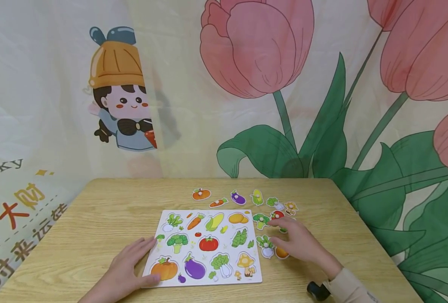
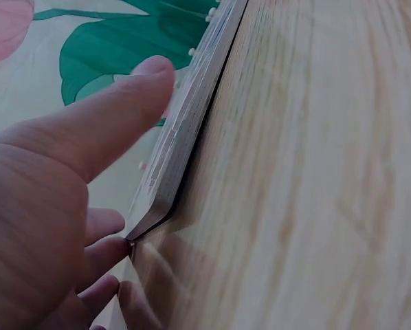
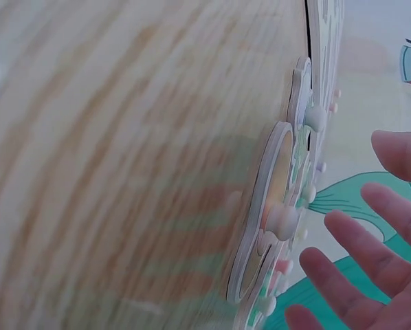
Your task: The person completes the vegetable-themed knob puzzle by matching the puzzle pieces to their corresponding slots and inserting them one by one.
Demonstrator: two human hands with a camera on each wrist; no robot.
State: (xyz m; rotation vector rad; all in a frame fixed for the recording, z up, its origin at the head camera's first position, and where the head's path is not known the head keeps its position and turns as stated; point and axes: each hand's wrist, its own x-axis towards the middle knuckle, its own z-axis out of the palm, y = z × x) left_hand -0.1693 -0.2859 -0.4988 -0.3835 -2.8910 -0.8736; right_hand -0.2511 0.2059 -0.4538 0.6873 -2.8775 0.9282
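Note:
A white vegetable puzzle board (image 1: pixel 225 240) lies flat on the wooden table, with vegetable pictures printed on it. At its left edge is my left hand (image 1: pixel 127 263), thumb over the pumpkin picture and fingers beside the edge. In the left wrist view, the fingertips touch the board's corner (image 2: pixel 161 199). My right hand (image 1: pixel 301 242) hovers over the loose knobbed pieces right of the board, fingers spread and holding nothing. Below it lie a broccoli piece (image 1: pixel 261 221), a tomato piece (image 1: pixel 277 215), a radish-like piece (image 1: pixel 266 248) and a partly hidden orange-brown piece (image 3: pixel 278 179).
Behind the board lie a pumpkin piece (image 1: pixel 201 194), a carrot piece (image 1: pixel 218 203), an eggplant piece (image 1: pixel 238 197), a corn piece (image 1: pixel 257 197), a leafy cabbage piece (image 1: pixel 274 203) and a mushroom piece (image 1: pixel 291 208). A printed curtain (image 1: pixel 186 126) hangs behind the table (image 1: pixel 76 235).

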